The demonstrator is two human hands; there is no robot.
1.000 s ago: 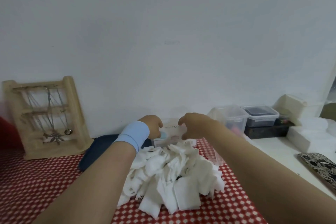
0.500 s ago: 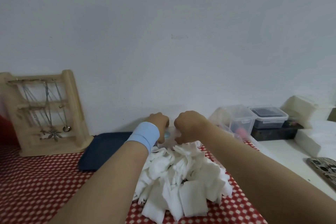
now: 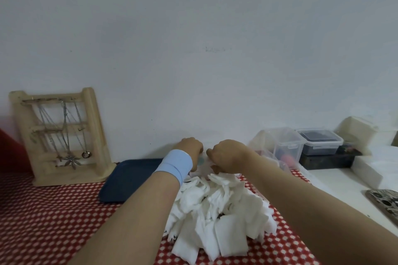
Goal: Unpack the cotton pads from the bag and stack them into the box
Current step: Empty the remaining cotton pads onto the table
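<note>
White box point(image 3: 202, 162) gripped: left hand point(image 3: 190, 149), right hand point(image 3: 228, 155), fingers point(image 3: 212, 153) curled.

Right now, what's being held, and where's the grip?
Both the left hand and right hand curl on the small white cardboard box, one at each end; contact is hidden, so exact grip cannot be told.

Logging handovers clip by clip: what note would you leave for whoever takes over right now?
Hands: left hand and right hand are both curled on the small box, which they mostly hide.
Things: the cotton pads lie in a loose heap on the dotted cloth, just in front of the box.
Done: pads are unpacked.
Left: open the box if needed, then stack every pad; no stack is visible.
</note>
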